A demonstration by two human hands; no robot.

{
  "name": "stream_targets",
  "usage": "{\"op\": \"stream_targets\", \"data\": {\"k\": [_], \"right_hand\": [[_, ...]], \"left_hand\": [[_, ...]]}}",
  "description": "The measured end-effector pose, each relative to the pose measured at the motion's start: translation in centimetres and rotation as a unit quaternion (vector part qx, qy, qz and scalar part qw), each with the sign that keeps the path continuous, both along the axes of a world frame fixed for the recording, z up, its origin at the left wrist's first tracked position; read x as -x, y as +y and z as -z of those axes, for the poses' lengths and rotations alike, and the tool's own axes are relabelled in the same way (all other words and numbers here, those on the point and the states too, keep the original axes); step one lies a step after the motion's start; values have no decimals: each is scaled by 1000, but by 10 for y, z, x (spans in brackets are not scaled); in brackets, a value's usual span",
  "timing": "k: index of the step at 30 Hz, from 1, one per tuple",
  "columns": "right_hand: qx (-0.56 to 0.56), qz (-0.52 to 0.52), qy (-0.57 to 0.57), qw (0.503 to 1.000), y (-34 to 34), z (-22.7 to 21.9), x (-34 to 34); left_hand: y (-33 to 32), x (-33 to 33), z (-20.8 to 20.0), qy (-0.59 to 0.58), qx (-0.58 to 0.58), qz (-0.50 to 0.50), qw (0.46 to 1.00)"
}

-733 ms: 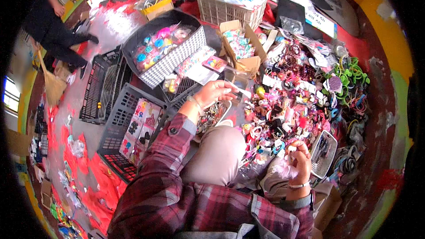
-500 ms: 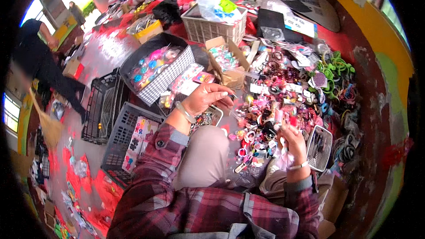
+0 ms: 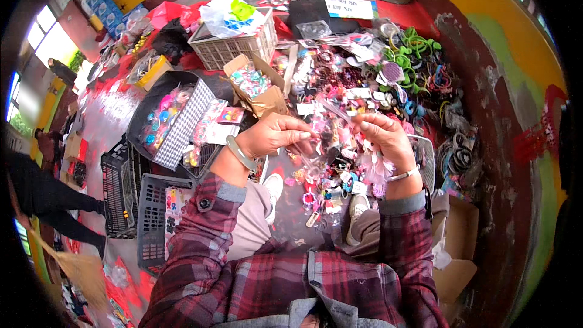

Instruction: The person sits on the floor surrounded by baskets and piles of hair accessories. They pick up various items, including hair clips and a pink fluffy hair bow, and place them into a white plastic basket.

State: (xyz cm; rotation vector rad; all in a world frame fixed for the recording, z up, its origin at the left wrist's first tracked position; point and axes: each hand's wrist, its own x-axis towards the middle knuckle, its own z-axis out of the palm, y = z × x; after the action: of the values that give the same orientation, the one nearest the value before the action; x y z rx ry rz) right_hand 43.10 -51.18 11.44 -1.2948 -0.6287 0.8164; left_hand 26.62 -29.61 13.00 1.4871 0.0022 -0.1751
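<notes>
My left hand [image 3: 276,138] is closed in a pinch, thumb against forefinger, on what looks like a clear plastic bag [image 3: 308,159]. Across from it, my right hand [image 3: 387,138] also pinches near a see-through strip of plastic [image 3: 334,109]; whether it is the same bag I cannot tell. A pale pink frilly hair accessory [image 3: 376,167] hangs beneath my right palm, seemingly held by the curled fingers. Below both hands spreads a heap of small hair accessories [image 3: 346,152], mostly pink, red and dark, some with white tags.
Left of me are a dark plastic crate [image 3: 149,225] and a houndstooth-patterned box [image 3: 194,121]. An open cardboard box [image 3: 273,97] and a pale crate [image 3: 234,42] stand ahead. Green hair bands [image 3: 413,48] lie far right; a basket [image 3: 425,164] sits behind my right wrist. A person [image 3: 54,194] stands at left with a broom [image 3: 79,273].
My hands have come closer together, the right one raised with the frilly accessory. Clear plastic now shows between them. The view has shifted, and the person with the broom appears nearer.
</notes>
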Motion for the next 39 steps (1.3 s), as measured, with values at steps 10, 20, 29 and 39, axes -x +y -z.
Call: {"op": "stream_targets", "data": {"k": [10,20,29,39], "right_hand": [[91,40,-116,988,-6,4,-3],[-49,72,21,996,16,0,17],[-104,-5,208,972,31,16,34],[-37,66,100,992,29,42,14]], "left_hand": [[4,-30,53,-75,-15,-32,997],[2,-38,44,-402,-354,-336,775],[4,-41,49,-456,-385,-397,697],[-4,-38,43,-424,-452,-339,709]]}}
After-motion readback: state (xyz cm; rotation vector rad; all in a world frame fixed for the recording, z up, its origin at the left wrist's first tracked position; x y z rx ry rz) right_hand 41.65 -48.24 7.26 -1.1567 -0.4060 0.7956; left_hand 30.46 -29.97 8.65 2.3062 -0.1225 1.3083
